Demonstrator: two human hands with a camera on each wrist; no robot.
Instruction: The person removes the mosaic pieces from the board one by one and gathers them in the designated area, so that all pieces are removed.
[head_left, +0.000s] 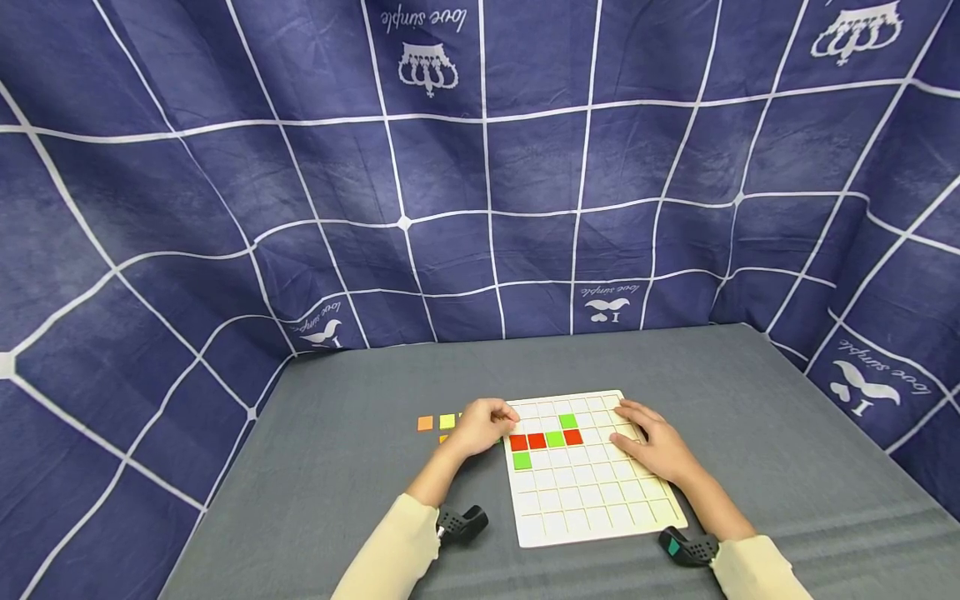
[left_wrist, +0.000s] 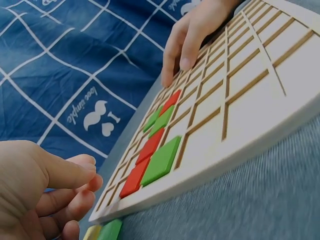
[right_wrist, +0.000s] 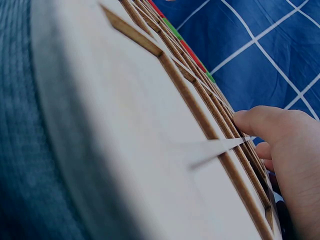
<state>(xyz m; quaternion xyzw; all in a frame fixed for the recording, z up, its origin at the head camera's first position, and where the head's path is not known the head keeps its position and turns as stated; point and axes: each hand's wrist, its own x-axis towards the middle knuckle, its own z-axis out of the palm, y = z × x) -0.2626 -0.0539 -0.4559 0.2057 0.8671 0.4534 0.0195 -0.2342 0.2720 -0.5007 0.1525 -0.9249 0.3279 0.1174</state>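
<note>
A pale gridded board (head_left: 592,496) lies on the grey cloth. Its second row from the far edge carries red tiles (head_left: 536,441) and a green tile (head_left: 554,438); one green tile (head_left: 567,421) sits above them, another (head_left: 522,460) below the leftmost red. At the upper left corner hovers my left hand (head_left: 480,429), its fingers curled and thumb near the index tip; no tile shows between them in the left wrist view (left_wrist: 45,190). My right hand (head_left: 660,446) rests with extended fingers on the board's right edge.
Loose tiles lie left of the board: an orange one (head_left: 425,423), a yellow one (head_left: 447,421), and others partly hidden by my left hand. In the left wrist view, a green tile (left_wrist: 111,230) lies beside the board edge. A blue curtain (head_left: 450,167) hangs behind.
</note>
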